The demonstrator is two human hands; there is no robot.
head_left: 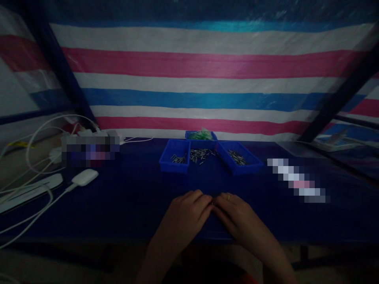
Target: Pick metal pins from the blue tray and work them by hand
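Note:
My left hand and my right hand meet fingertip to fingertip above the near part of the dark blue table. Both are closed in a pinch, and a tiny glint shows between them; whatever they hold is too small and dark to name. Beyond them stand two blue trays: the left tray and the right tray, each with small metal pins inside. Between these trays lies a loose heap of similar metal pins on the tabletop.
A third blue tray at the back holds green-and-clear plastic. White cables and a white adapter lie at the left, beside blurred-out items. A pixelated strip lies at the right. Blue frame posts and a striped sheet enclose the table.

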